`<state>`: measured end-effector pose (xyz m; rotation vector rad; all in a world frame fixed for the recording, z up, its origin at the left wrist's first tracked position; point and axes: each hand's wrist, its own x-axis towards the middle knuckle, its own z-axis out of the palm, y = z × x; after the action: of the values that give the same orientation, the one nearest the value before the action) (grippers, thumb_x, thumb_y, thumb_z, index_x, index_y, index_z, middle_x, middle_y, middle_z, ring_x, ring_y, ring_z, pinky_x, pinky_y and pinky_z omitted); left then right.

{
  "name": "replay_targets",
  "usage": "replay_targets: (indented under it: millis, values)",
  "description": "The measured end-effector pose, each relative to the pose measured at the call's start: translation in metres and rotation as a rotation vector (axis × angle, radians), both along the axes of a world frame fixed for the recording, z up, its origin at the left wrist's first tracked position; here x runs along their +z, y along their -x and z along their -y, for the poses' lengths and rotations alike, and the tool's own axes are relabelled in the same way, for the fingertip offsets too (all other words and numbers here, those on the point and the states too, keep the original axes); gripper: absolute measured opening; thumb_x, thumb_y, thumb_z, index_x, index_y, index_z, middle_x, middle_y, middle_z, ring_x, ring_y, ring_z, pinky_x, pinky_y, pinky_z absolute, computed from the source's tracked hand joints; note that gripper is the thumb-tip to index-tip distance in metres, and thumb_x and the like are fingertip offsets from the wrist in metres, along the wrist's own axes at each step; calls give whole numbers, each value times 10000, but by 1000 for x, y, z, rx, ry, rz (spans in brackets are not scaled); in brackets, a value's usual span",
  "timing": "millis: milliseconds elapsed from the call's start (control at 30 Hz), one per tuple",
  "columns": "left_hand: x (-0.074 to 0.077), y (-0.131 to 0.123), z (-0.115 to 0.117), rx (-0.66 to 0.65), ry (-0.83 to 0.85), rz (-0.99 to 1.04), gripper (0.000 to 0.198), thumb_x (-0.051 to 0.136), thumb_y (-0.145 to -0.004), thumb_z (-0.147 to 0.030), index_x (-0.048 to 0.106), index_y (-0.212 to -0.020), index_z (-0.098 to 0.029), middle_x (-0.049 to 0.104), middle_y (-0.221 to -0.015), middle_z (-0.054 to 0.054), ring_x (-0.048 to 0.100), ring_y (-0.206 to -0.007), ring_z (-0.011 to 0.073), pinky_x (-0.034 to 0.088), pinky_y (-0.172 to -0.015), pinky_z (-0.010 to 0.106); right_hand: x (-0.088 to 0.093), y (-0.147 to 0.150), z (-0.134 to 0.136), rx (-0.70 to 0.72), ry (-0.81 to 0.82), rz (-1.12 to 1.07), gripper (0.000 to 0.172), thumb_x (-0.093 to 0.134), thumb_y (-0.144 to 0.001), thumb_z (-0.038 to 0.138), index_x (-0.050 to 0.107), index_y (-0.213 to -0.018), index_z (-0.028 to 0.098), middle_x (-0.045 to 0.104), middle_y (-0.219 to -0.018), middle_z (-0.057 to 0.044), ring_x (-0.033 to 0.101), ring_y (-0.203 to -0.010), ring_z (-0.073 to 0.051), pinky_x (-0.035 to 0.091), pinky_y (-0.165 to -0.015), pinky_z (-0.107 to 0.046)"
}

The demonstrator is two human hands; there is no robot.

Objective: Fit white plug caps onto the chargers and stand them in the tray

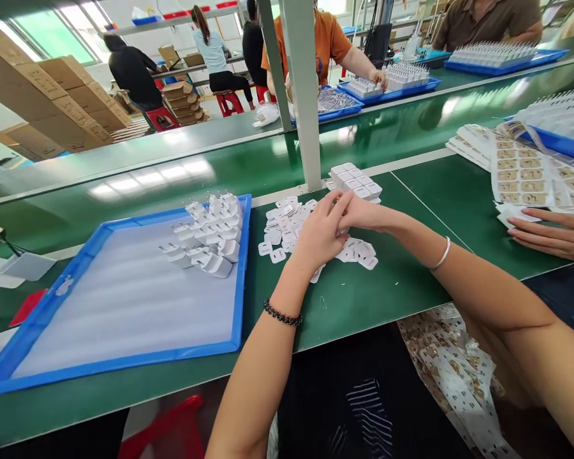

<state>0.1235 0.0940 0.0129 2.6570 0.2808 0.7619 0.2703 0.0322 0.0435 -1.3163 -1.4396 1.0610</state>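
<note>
Both of my hands meet over a loose pile of small white printed tags (284,223) on the green table. My left hand (319,233) has its fingers bent over the pile, and my right hand (358,211) crosses against its fingertips. Whatever lies between the fingers is hidden. Just behind my hands stands a block of stacked white pieces (355,181). More white tags (358,252) lie in front of my right hand. To the left, a blue-rimmed tray (243,274) holds several white plug adapters (215,229) with metal pins in its right part.
A metal post (306,95) rises behind the pile. At right, a neighbour's hand (555,233) rests near sheets of brown stickers (521,169). Across the green conveyor belt (196,169), people work beside blue trays (392,92) of plugs. A red stool (172,427) stands under the table.
</note>
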Motion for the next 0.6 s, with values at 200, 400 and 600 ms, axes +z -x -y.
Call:
replay_targets:
  millis: [200,400,600]
  values:
    - [8,2,3,-26,-15,-85,901,783,-773,-188,339,-1556,-227,417,-1599,172,460,-1447,377,431,-1166,547,9,-16,10,159,157,-137,323,729,-688,123,707,-1002,195,763,-1031,-40,692,-1054,-223,571,-869,-307]
    - [8,1,3,96,103,-21,389,699,-840,-159,663,-1225,-205,684,-1346,115,674,-1194,290,560,-963,410,14,-35,9,41,299,-194,331,794,-799,333,675,-1082,209,729,-1152,-77,685,-1034,-201,578,-858,-297]
    - [11,-2,-4,431,556,554,263,863,-728,-258,718,-934,-183,782,-964,49,710,-909,213,545,-834,326,18,-70,14,154,416,338,356,838,-685,311,680,-985,200,727,-965,-65,681,-946,-243,539,-808,-346]
